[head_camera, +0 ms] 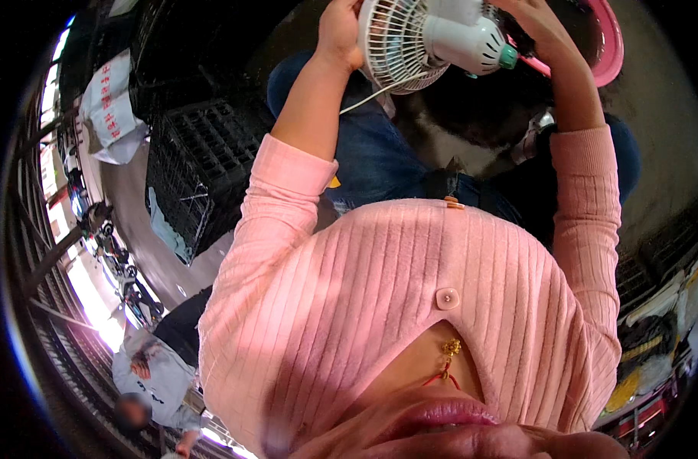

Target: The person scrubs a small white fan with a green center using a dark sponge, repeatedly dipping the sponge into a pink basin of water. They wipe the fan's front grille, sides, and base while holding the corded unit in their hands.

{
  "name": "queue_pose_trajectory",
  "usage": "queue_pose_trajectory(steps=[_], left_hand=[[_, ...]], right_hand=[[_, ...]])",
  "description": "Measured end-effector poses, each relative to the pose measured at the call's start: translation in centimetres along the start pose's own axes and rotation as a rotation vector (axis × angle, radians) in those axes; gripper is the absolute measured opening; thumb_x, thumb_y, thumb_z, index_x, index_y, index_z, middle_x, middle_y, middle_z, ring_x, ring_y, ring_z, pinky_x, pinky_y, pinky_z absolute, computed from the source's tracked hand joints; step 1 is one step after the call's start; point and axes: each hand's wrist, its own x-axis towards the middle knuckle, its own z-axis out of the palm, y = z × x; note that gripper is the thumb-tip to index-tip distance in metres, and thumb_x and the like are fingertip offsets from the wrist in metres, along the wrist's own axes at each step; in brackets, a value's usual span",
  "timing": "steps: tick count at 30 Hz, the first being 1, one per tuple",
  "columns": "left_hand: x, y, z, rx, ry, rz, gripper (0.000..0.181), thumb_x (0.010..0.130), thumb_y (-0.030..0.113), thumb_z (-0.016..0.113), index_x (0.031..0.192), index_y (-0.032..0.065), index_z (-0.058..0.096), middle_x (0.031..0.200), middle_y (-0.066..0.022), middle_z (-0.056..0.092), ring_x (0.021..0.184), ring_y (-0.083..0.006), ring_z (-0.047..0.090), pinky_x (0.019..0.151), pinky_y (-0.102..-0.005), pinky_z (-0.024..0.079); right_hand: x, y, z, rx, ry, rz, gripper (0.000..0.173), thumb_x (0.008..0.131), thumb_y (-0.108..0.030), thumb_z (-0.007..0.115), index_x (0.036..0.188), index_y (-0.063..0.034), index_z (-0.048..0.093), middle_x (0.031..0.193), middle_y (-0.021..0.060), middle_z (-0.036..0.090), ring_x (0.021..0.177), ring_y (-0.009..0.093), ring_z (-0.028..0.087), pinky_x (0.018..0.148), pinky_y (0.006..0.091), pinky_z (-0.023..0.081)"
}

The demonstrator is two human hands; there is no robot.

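Note:
A small white electric fan [466,43] with a wire grille and a green rear knob is held up in front of me, tilted on its side. My left hand [340,34] grips the rim of its grille [398,40]. At the fan's stand side is my right hand [535,26], fingers bent around that part; the top edge of the view cuts off the fingertips. The white power cord [383,90] hangs from the fan towards my left forearm. Below the fan are my knees in blue jeans [377,149].
A pink plastic basin [608,51] stands on the floor beyond my right forearm. Left of me is a black plastic crate [202,149], with a white sack [109,109] bearing red writing farther out. Another person [154,367] is behind on the left. Bagged goods [653,338] lie at right.

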Motion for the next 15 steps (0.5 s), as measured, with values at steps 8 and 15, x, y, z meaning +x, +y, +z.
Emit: queue_pose_trajectory(steps=[8,15], left_hand=[[0.0,0.0,-0.3,-0.024,-0.106,-0.029,0.053,0.097,0.043,0.041,0.114,-0.0041,0.059,0.102,-0.0185,0.067,0.090,-0.0302,0.066,0.084,-0.0430,0.053],[-0.2,-0.4,-0.7,0.314,-0.128,0.132,0.034,0.094,0.025,0.053,0.113,-0.0033,0.058,0.097,-0.0132,0.067,0.083,-0.0223,0.066,0.077,-0.0361,0.055]], right_hand=[[-0.8,-1.0,1.5,0.008,0.138,0.034,0.023,0.085,-0.025,0.068,0.085,-0.0019,0.067,0.054,-0.0027,0.051,0.041,0.005,0.043,0.036,0.0216,0.028],[-0.9,-1.0,1.3,0.021,0.082,0.012,0.024,0.086,-0.024,0.067,0.084,-0.0005,0.066,0.054,-0.0015,0.051,0.040,0.006,0.044,0.036,0.0217,0.030]])
